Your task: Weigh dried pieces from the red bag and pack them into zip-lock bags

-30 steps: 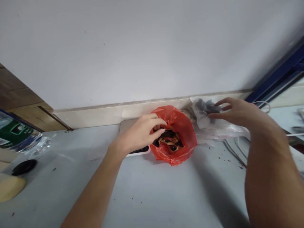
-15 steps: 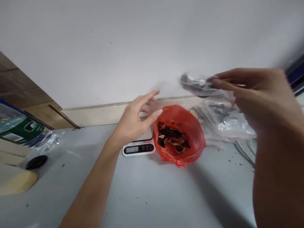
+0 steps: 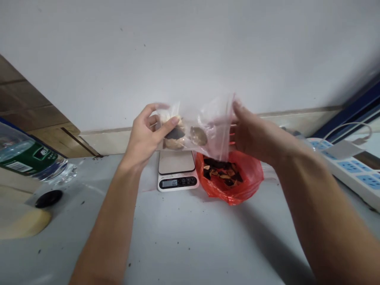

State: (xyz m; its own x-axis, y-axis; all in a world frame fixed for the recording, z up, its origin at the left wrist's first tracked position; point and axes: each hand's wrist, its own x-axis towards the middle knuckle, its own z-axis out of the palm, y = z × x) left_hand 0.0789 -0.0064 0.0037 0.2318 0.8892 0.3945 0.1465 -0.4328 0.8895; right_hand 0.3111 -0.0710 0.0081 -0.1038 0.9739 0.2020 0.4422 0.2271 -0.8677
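A clear plastic bag point(image 3: 212, 124) with pale and dark dried pieces inside hangs between my two hands above the scale. My left hand point(image 3: 145, 132) is closed on its filled left end, thumb in front. At the bag's right edge is my right hand point(image 3: 252, 130), thumb up by the edge and fingers partly hidden behind the plastic; it appears to grip there. Below stands a white digital kitchen scale point(image 3: 177, 163), its display seeming to read 0.0. Touching or close beside it, a red plastic bag point(image 3: 249, 178) gapes open with dark and brown dried pieces point(image 3: 221, 172) in it.
On the left are a large water bottle point(image 3: 29, 158) with a green label, a black round lid point(image 3: 49, 198) and a pale yellowish container point(image 3: 26, 225). A white power strip point(image 3: 353, 170) with a cable lies right. The wall point(image 3: 190, 51) rises behind the grey tabletop point(image 3: 166, 237).
My right hand has come left, bringing a clear bag over the scale. My left hand, open before, has closed on it. The view has turned slightly, showing the power strip.
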